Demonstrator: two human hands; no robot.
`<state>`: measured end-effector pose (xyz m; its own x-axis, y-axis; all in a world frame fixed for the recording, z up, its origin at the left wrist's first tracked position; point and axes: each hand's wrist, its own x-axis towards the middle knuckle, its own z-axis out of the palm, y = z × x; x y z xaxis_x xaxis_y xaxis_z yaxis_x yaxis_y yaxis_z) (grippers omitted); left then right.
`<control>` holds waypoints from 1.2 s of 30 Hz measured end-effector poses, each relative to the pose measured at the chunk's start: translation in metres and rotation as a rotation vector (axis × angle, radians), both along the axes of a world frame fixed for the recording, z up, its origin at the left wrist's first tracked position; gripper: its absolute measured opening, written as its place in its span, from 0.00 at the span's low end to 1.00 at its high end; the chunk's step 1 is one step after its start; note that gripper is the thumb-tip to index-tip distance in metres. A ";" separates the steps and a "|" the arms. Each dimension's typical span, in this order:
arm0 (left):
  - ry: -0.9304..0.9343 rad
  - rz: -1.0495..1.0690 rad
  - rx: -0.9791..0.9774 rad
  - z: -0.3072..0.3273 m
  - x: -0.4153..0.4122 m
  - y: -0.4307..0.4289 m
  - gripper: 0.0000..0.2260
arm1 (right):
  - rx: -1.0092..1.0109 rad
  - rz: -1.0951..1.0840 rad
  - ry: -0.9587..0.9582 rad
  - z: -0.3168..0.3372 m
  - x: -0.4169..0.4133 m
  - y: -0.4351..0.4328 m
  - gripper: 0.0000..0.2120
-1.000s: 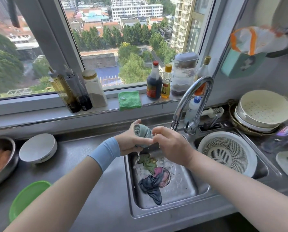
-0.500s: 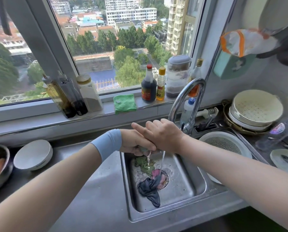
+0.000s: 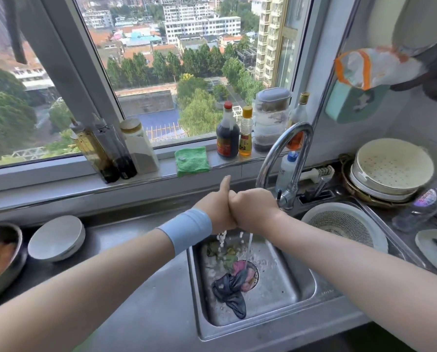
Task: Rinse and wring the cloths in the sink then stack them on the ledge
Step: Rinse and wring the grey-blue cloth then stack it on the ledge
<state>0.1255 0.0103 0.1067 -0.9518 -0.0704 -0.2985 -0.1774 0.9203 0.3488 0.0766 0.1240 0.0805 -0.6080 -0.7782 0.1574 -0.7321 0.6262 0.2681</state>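
Observation:
My left hand (image 3: 218,210) and my right hand (image 3: 251,209) are pressed together over the steel sink (image 3: 298,295), both fisted round a grey-green cloth that they hide. Water drips from between them into the basin. My left thumb sticks up. In the sink lie a dark blue cloth (image 3: 228,292), a pink cloth (image 3: 242,269) over the drain and an olive green cloth (image 3: 225,255). A folded bright green cloth (image 3: 192,160) rests on the window ledge (image 3: 59,185). The tap (image 3: 283,158) arches over the sink's back right.
Bottles (image 3: 227,130) and jars (image 3: 138,146) stand along the ledge either side of the green cloth. A white colander (image 3: 344,224) fills the right basin. Stacked strainers (image 3: 392,166) sit far right. An upturned bowl (image 3: 57,237) and a metal bowl (image 3: 1,255) sit on the left counter.
My hands twisted together round the grey-green cloth, which showed between them a second ago and is now hidden. Water now drips from it. My view shifted slightly left.

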 end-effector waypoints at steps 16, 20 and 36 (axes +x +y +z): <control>0.182 -0.321 -0.548 -0.078 0.030 -0.003 0.32 | -0.054 -0.223 -0.702 -0.041 0.043 0.001 0.07; 0.283 -0.292 -0.477 -0.080 0.029 -0.015 0.36 | -0.049 -0.230 -0.558 -0.045 0.046 0.002 0.18; 0.267 0.190 0.746 -0.120 0.054 -0.048 0.17 | -0.240 -0.130 -1.043 -0.057 0.028 0.017 0.36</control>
